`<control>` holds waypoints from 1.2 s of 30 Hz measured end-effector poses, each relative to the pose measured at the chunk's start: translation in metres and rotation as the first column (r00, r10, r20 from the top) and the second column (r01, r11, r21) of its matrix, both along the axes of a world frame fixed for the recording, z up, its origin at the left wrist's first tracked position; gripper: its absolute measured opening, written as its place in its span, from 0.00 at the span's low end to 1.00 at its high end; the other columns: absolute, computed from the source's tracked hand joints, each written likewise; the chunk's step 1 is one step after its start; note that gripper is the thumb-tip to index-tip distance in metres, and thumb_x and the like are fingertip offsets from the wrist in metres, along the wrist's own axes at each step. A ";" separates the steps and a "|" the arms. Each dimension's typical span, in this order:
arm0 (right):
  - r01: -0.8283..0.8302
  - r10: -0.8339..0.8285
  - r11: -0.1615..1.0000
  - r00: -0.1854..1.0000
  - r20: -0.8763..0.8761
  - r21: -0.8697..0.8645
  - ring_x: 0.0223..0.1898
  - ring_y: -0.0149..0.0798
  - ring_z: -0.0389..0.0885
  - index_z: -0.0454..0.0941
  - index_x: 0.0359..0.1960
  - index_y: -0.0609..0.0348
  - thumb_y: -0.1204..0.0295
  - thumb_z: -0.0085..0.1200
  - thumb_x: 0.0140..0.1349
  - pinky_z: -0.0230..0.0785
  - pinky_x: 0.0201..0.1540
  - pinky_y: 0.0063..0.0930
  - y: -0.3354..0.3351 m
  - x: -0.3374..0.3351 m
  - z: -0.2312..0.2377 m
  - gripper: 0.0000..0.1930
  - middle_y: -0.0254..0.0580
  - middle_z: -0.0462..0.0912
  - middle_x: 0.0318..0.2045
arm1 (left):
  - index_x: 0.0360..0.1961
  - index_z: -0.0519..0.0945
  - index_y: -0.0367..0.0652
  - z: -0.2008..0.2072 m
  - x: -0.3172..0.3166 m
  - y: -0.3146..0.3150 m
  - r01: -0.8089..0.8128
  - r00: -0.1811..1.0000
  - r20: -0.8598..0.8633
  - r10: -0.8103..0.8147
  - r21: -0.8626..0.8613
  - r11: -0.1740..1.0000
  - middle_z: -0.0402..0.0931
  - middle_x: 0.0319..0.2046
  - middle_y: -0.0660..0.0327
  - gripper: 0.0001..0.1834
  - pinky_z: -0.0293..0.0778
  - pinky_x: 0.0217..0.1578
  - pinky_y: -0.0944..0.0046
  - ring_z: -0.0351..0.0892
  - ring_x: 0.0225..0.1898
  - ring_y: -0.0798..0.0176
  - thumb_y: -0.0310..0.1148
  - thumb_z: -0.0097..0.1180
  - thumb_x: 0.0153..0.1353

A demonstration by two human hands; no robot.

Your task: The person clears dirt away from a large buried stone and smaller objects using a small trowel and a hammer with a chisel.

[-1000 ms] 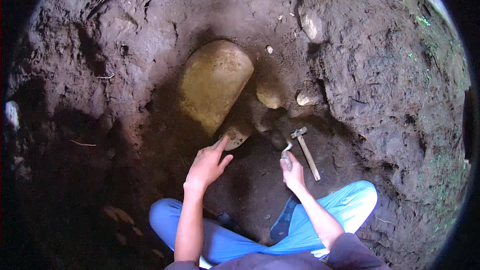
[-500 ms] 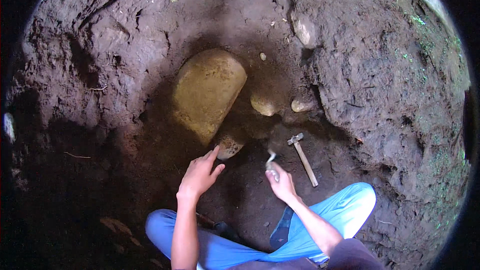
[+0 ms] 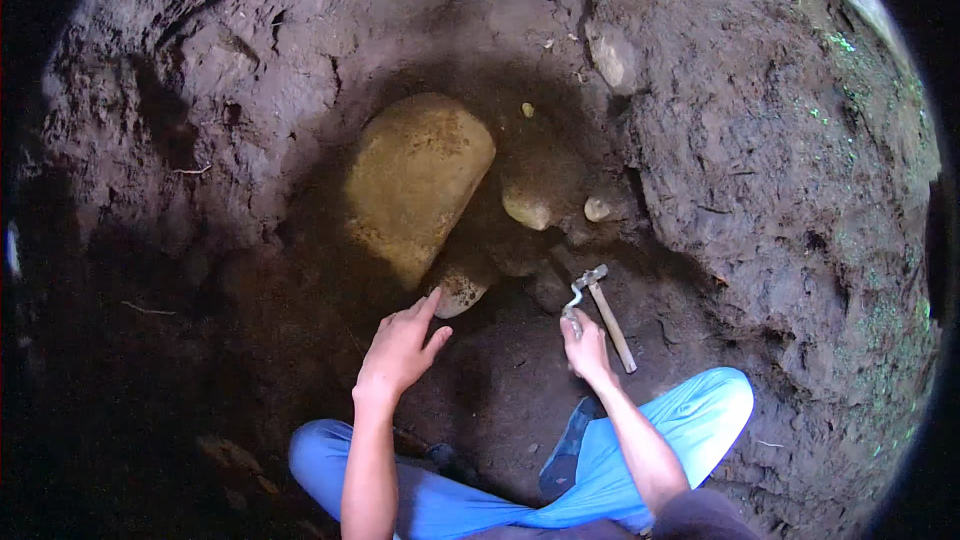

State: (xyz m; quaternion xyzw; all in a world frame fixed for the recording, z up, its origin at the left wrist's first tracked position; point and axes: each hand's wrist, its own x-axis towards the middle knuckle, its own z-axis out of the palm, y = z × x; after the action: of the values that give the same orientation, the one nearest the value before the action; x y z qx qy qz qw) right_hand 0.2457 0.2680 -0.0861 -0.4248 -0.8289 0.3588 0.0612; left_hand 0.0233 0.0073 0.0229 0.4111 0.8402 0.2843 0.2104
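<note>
My left hand (image 3: 397, 348) is open, its fingers stretched toward a small rounded stone (image 3: 460, 294). The index fingertip is at that stone's near left edge. In my closed right hand (image 3: 588, 348) is the handle of a trowel (image 3: 577, 292) with a bent pale metal neck; its dark blade barely stands out from the soil. Just right of this hand lies a hammer (image 3: 613, 326) with a wooden handle, its head up against the trowel's neck in the picture. A large yellowish-brown stone (image 3: 420, 180) sits half buried beyond my left hand.
Two smaller stones, one mid-sized (image 3: 527, 208) and one little (image 3: 597, 209), are set in the dark soil beyond my right hand. Rough earth walls (image 3: 760, 140) rise around the hollow, with some green growth at the right. My crossed legs (image 3: 650, 430) fill the near side.
My right hand has moved a little to the right and away from me with the trowel, closer to the hammer. The left hand has stayed almost still by the small stone.
</note>
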 end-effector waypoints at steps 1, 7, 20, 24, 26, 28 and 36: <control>-0.007 0.007 1.000 1.000 -0.001 -0.003 0.15 0.36 0.80 0.75 0.60 0.58 0.59 0.52 0.72 0.73 0.20 0.36 -0.009 -0.011 0.010 0.21 0.47 0.81 0.21 | 0.71 0.63 0.38 0.001 0.001 -0.001 -0.007 1.000 -0.001 0.007 -0.003 1.000 0.70 0.65 0.42 0.34 0.67 0.66 0.51 0.69 0.66 0.41 0.44 0.56 0.69; -0.127 0.128 0.992 0.991 0.045 -0.024 0.47 0.67 0.82 0.76 0.57 0.56 0.57 0.51 0.71 0.75 0.49 0.58 -0.038 -0.016 0.023 0.20 0.68 0.83 0.40 | 0.71 0.64 0.38 -0.009 -0.003 -0.011 -0.006 0.999 0.042 0.007 -0.034 0.999 0.70 0.65 0.42 0.34 0.66 0.66 0.51 0.69 0.66 0.41 0.44 0.56 0.69; -0.174 0.173 0.985 0.983 0.057 0.004 0.47 0.66 0.83 0.76 0.60 0.58 0.57 0.52 0.70 0.75 0.51 0.54 -0.040 -0.067 0.034 0.23 0.67 0.84 0.41 | 0.69 0.66 0.37 -0.017 -0.005 -0.003 -0.016 1.000 0.018 0.015 0.025 1.000 0.70 0.64 0.41 0.32 0.66 0.66 0.50 0.70 0.65 0.42 0.43 0.55 0.69; -0.281 0.249 0.949 0.946 0.206 0.145 0.39 0.67 0.84 0.75 0.57 0.55 0.59 0.53 0.69 0.76 0.43 0.59 -0.054 -0.054 0.021 0.20 0.63 0.85 0.33 | 0.70 0.65 0.37 -0.015 -0.006 0.001 -0.035 0.999 0.036 0.034 0.025 0.999 0.71 0.64 0.43 0.33 0.67 0.66 0.49 0.70 0.65 0.42 0.43 0.55 0.70; -0.343 0.309 0.921 0.932 0.191 0.186 0.37 0.66 0.84 0.75 0.57 0.54 0.59 0.53 0.69 0.76 0.41 0.60 -0.050 -0.055 0.044 0.19 0.62 0.85 0.31 | 0.70 0.65 0.37 -0.015 -0.007 -0.006 -0.019 0.999 0.052 0.015 0.083 0.996 0.71 0.64 0.42 0.33 0.67 0.65 0.49 0.71 0.65 0.41 0.43 0.54 0.70; -0.326 0.295 0.910 0.943 0.152 0.257 0.33 0.65 0.85 0.75 0.57 0.53 0.60 0.54 0.69 0.77 0.37 0.59 -0.032 -0.059 0.055 0.19 0.62 0.85 0.29 | 0.70 0.65 0.36 -0.016 -0.005 -0.004 -0.020 0.999 -0.029 0.021 0.042 0.999 0.71 0.63 0.42 0.33 0.67 0.65 0.49 0.71 0.65 0.41 0.43 0.54 0.70; -0.365 0.346 0.905 0.930 0.119 0.219 0.37 0.64 0.85 0.77 0.53 0.48 0.61 0.57 0.66 0.78 0.39 0.57 -0.057 -0.044 0.043 0.16 0.58 0.86 0.32 | 0.70 0.65 0.36 -0.008 -0.002 -0.007 -0.008 1.000 0.007 0.008 0.034 0.999 0.71 0.64 0.42 0.33 0.67 0.66 0.49 0.71 0.65 0.41 0.44 0.54 0.70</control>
State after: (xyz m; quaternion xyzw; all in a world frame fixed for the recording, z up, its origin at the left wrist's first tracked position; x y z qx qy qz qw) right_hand 0.2018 0.2112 -0.0433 -0.2698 -0.9310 0.2455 0.0128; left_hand 0.0211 0.0006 0.0149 0.4103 0.8362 0.3007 0.2052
